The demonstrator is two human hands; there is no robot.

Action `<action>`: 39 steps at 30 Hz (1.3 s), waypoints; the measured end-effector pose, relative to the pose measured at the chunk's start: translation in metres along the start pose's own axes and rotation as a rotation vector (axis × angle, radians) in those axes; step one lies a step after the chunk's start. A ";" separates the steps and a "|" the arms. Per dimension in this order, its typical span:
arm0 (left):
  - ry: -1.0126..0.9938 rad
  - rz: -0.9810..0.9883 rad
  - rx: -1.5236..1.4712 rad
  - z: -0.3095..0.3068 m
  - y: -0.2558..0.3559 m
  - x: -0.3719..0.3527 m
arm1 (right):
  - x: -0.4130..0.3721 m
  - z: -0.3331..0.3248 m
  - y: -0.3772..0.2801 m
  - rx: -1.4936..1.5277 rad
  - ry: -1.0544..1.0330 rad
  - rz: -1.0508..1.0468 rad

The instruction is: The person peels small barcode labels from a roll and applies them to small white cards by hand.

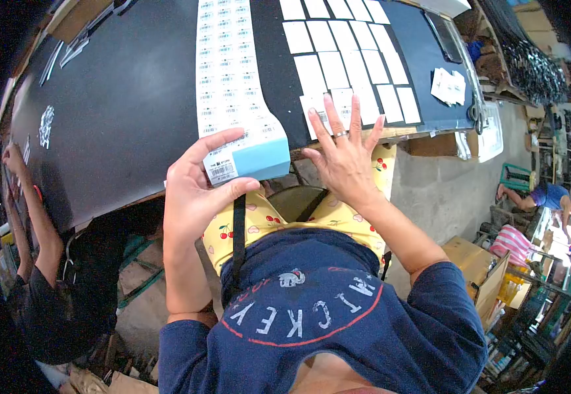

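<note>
A long strip of barcode labels [225, 72] runs down the dark table, and its near end bends over the edge to show a light blue backing [262, 159]. My left hand [188, 187] grips this end between thumb and fingers, beside a printed barcode label. To the right, my right hand [350, 164] is spread flat, its fingertips over the nearest of the white cards [335, 69] laid in rows. Two of these near cards carry printed labels, partly hidden by my fingers. A ring is on one finger.
On the table's right are a small pile of white cards [448, 87], a dark tablet-like object [442, 36] and scissors [475, 117]. Another person's hand [15, 161] works at the left edge beside a small pile of labels [46, 127]. Cardboard boxes [473, 262] stand at right.
</note>
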State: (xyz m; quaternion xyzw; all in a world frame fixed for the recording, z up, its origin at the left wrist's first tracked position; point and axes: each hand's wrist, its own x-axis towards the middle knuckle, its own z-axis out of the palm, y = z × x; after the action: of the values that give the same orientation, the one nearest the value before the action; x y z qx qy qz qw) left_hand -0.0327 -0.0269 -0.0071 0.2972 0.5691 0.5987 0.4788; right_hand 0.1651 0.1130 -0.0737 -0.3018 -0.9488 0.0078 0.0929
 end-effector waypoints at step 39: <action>0.015 0.045 0.026 0.000 0.002 -0.010 | -0.005 -0.033 0.044 0.108 0.311 -0.115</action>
State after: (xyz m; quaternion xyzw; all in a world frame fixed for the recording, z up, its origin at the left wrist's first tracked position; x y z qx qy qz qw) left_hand -0.0291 -0.0356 -0.0032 0.3115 0.5737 0.6041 0.4570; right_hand 0.1999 0.1446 -0.0451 -0.2390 -0.9369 0.0064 0.2550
